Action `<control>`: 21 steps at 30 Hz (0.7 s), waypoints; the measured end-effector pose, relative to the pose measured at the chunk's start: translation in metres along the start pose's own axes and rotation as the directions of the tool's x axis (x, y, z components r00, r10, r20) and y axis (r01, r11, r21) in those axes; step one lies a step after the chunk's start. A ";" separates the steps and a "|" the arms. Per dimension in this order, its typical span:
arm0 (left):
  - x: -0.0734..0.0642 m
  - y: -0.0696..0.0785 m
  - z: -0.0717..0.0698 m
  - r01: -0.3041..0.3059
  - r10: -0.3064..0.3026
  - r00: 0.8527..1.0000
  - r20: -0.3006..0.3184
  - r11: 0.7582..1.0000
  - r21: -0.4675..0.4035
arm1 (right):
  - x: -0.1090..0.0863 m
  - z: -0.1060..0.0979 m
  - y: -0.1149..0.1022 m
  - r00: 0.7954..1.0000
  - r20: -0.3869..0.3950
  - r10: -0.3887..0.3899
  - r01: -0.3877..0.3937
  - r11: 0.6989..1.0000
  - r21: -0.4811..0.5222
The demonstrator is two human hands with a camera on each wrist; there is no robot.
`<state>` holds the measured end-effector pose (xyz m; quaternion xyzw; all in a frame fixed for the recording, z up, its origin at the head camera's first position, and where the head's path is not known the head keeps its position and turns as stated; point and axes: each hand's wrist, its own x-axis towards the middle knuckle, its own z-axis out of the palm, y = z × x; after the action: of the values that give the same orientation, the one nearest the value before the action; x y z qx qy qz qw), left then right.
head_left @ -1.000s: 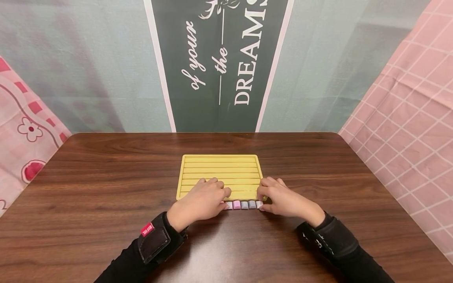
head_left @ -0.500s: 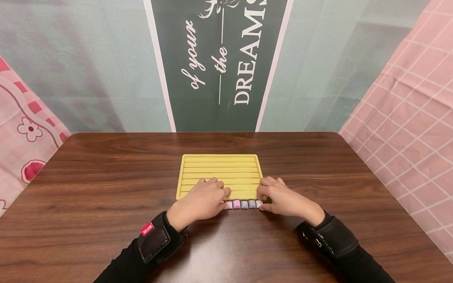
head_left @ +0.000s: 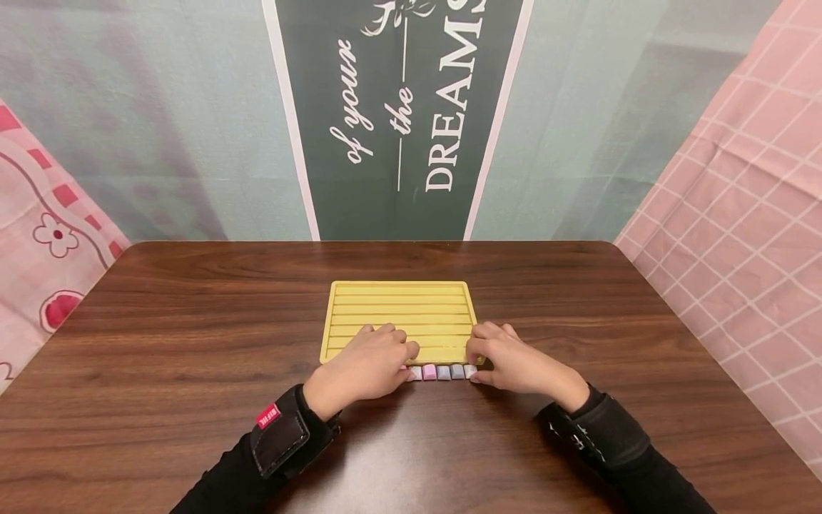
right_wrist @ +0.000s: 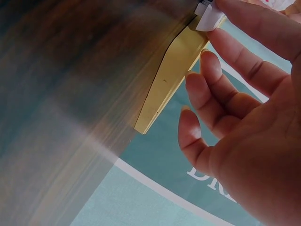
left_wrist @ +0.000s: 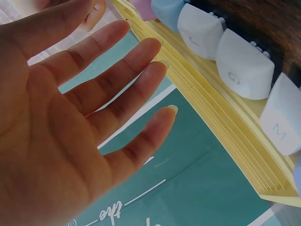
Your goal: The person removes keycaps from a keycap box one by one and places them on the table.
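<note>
A row of small keycaps (head_left: 443, 372), in white, pink and grey, stands along the front edge of the yellow ridged tray (head_left: 401, 309). My left hand (head_left: 366, 363) pinches a keycap in the row, thumb in front and index finger behind over the tray; it hides the row's left part from the head view. In the left wrist view, white keycaps with letters (left_wrist: 244, 68) line the tray's edge, and the other fingers extend straight beside it. At the row's right end my right hand (head_left: 514, 359) pinches a white keycap (right_wrist: 209, 18) between thumb and index finger, other fingers bent.
The dark wooden table (head_left: 193, 321) carries the tray near its middle. A green curtain with lettering (head_left: 398, 128) hangs behind the back edge. Pink cloths flank it, a patterned one (head_left: 51, 235) on the left and a checked one (head_left: 751, 235) on the right.
</note>
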<state>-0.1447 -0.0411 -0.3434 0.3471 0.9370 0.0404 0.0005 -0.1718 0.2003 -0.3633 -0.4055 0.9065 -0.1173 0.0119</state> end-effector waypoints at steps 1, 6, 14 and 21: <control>0.000 0.000 0.000 0.000 0.000 1.000 0.001 1.000 -0.001 | 0.000 0.000 0.000 1.000 0.001 0.001 -0.001 1.000 0.001; 0.000 -0.001 0.000 0.003 -0.003 1.000 0.003 1.000 -0.004 | -0.001 -0.001 0.001 1.000 0.006 0.004 -0.004 1.000 0.020; 0.001 -0.002 0.002 0.009 -0.009 1.000 0.001 1.000 -0.010 | -0.002 -0.002 0.001 0.999 -0.002 0.032 -0.032 0.998 0.046; 0.000 -0.007 0.002 0.011 -0.012 1.000 -0.022 1.000 -0.028 | -0.002 -0.005 0.006 0.982 -0.187 0.004 0.005 0.999 0.048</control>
<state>-0.1495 -0.0461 -0.3455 0.3412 0.9382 0.0575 -0.0048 -0.1757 0.2065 -0.3603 -0.3926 0.9004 -0.1766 -0.0634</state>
